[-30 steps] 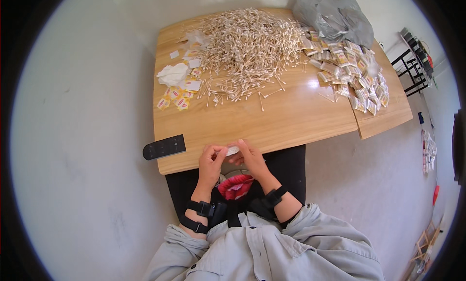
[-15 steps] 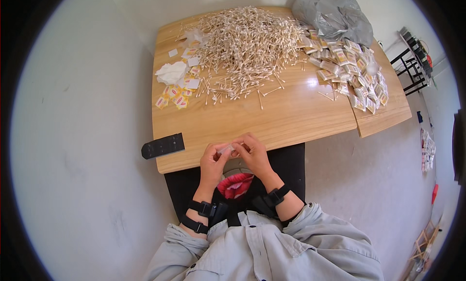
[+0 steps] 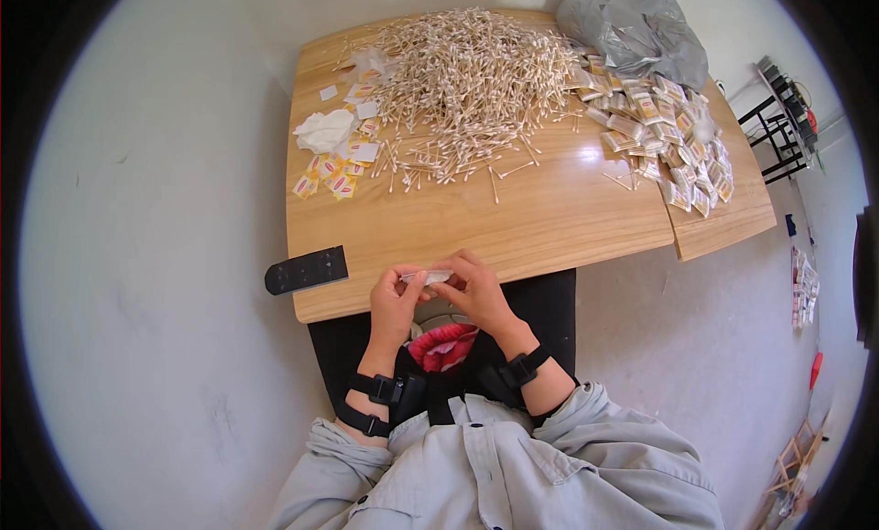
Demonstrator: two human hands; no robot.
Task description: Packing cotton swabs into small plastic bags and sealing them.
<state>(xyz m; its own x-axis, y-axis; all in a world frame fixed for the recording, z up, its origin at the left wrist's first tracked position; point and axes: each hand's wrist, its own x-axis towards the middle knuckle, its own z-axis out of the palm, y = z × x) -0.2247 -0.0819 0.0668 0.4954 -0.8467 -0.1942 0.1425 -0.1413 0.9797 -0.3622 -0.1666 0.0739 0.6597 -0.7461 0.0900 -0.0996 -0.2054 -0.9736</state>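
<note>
Between my two hands, just off the table's near edge, is a small clear plastic bag [image 3: 438, 277]. My left hand [image 3: 396, 297] pinches one end of it, and my right hand [image 3: 473, 287] grips the other end. What lies inside the bag is too small to make out. Across the table from my hands spreads a big heap of cotton swabs [image 3: 472, 72], with loose ones along its near side. Yellow-and-white printed cards [image 3: 327, 171] lie to the left of that heap. Filled packets of swabs [image 3: 673, 132] are piled at the right.
A grey plastic bag [image 3: 634, 31] sits at the far right corner of the wooden table [image 3: 549, 214]. White crumpled plastic [image 3: 325, 132] rests by the cards. A black flat object [image 3: 307, 270] juts over the left edge. Red patterned fabric [image 3: 444, 347] shows below my hands.
Both hands stay together at the table's near edge. The small bag now shows more between my fingers, stretched sideways, and my left hand has shifted slightly left.
</note>
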